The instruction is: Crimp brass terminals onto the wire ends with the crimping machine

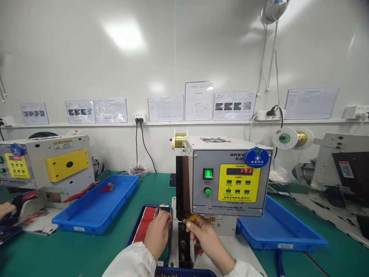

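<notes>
My left hand [158,232] is closed in a pinch on a thin wire [175,219], which reaches toward the dark working head [182,234] of a crimping machine [211,173]. On the other side of that head, my right hand [209,236] has thumb and index finger pressed together. Something yellow [190,219] covers or lies at its index fingertip; what it pinches is too small to make out. Beneath my left hand, a dark blue tray [135,231] holds a bundle of red wires [146,223]. The machine's display reads 171.
A blue tray [83,221] with a few red wires [108,187] lies at left; another blue tray [276,234] is at right. Similar machines flank me, one grey with a yellow plate [67,165]. Another person's hand [7,209] works far left. A dark bin [184,272] sits in front.
</notes>
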A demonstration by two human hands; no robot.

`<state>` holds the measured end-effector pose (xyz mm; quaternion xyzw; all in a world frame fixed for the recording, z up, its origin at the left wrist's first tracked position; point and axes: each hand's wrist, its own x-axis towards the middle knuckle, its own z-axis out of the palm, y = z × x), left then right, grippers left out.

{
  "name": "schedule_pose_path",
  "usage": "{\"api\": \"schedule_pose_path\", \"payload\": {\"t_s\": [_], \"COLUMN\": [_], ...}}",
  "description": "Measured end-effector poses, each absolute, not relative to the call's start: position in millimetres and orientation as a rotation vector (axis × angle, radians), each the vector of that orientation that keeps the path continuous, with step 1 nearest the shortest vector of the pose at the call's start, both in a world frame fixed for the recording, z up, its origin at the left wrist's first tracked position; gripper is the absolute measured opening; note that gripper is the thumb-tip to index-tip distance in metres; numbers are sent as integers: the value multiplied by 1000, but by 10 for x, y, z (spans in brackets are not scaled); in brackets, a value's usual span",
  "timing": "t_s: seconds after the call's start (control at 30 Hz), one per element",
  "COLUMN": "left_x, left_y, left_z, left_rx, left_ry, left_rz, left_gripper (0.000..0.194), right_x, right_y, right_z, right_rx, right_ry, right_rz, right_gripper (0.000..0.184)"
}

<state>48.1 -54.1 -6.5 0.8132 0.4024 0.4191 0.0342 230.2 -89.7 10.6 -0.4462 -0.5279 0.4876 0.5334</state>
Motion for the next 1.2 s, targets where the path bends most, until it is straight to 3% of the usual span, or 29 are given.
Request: {"api": "schedule_pose_path", "payload": {"t_s": [0.53,1.2], "left_x": [496,555], "left_y": [-613,-641], "left_z": [11,-28], "left_rx": [2549,2661], "left_ry": [1183,1112], "left_rz": [1389,1402], "left_gripper": [16,24], "right_x": [2347,2365], "right_y": [-949,-941], "right_z": [139,91], "right_rx": [-1154,-1143], "right_ry": [-1285,-1257], "right_rz": [1107,1119], "right_gripper": [33,34]}}
